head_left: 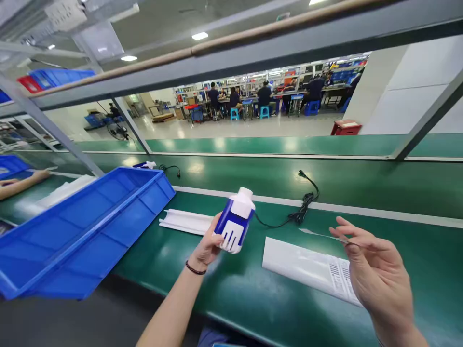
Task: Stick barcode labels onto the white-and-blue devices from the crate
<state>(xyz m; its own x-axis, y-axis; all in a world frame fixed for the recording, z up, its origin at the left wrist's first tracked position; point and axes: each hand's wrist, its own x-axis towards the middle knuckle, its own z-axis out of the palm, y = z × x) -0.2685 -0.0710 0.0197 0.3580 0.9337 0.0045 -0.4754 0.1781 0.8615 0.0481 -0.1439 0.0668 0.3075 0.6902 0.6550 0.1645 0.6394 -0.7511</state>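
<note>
My left hand (209, 245) is closed around a blue and white bottle-shaped device (235, 221), tilted above the green bench. It has a white neck at its top and pale slots on its lower front. Between thumb and fingers, my right hand (376, 270) pinches a thin white strip (321, 234), seen nearly edge-on. Below the strip lies a flat white plastic bag (300, 262) printed with barcodes. A white channel-shaped piece (184, 220) rests behind my left hand, partly hidden by it. A black cord (306, 205) lies bundled behind the bag, one end running toward the device.
Large blue bins (87, 226) stand at the left, reaching past the bench edge. Behind them lies another cord (170, 167). Another person's arm (23, 185) rests at the far left. A metal frame post (430, 115) rises at the right, and a beam crosses overhead.
</note>
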